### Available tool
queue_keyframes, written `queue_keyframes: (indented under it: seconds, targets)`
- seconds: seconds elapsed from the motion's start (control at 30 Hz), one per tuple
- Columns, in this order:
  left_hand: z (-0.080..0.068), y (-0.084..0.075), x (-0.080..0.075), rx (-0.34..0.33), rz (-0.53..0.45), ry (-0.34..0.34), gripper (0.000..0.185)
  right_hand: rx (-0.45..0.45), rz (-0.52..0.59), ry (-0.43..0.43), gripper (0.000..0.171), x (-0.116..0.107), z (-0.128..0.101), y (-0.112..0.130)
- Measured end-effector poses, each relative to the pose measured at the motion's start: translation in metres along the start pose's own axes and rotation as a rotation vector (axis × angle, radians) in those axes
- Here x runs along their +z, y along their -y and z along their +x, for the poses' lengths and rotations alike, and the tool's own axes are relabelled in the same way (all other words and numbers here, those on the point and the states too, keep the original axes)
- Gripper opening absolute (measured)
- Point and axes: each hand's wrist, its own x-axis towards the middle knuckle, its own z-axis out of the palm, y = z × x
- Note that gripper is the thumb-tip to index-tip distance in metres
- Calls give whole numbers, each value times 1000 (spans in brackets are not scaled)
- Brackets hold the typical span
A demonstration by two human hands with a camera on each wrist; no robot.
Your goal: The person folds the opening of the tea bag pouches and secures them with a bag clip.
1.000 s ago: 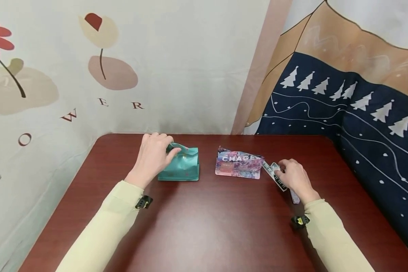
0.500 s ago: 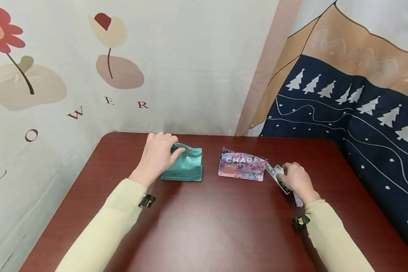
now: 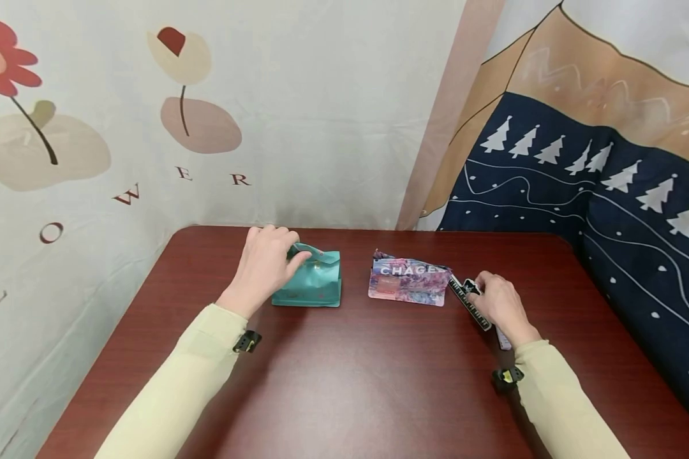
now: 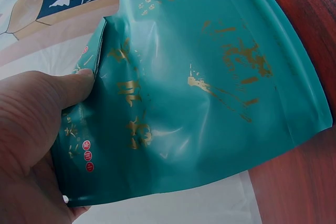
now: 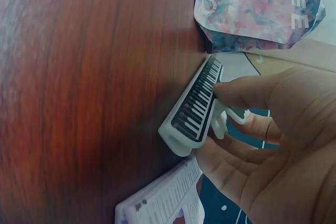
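Observation:
A teal foil pouch (image 3: pixel 309 284) with gold lettering stands at the table's left back. My left hand (image 3: pixel 264 261) pinches its folded-over top; the left wrist view shows the thumb (image 4: pixel 79 85) pressed on the fold, while most of the fingers are hidden behind. On the right, my right hand (image 3: pixel 501 303) grips a bag clip (image 5: pixel 197 103) printed with black-and-white piano keys, thumb on one side and fingers under its handle. That clip is close to the table top. A second, pale lavender clip (image 5: pixel 163 198) lies beside it, partly covered by the hand in the head view.
Between the hands sits a pink-and-blue patterned pouch (image 3: pixel 409 284) with white letters, its top folded over. The dark red-brown table (image 3: pixel 344 382) ends at a pale printed curtain (image 3: pixel 321 127) behind and a navy tree-patterned cloth (image 3: pixel 654 255) on the right.
The piano-key clip has tilted in my right hand, so its handle shows a dark pattern where it looked whitish before. My left hand stays on the teal pouch. The head view shifted slightly.

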Motion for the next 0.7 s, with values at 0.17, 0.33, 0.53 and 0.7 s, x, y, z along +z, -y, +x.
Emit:
queue_keyframes:
  seconds: [0.17,0.33,0.53,0.7]
  targets:
    - [-1,0,1,0,-3,0,32,14,19,-14,16,1,0,1]
    - [-2,1,1,-1,1,-4,32,20,34,-31,13,-2,-3,4]
    - [-2,1,0,-1,1,-8,32,-2,65,-71,12,-9,-7,6]
    - [0,0,0,-1,1,0,31,-30,96,-123,14,-20,-11,8]
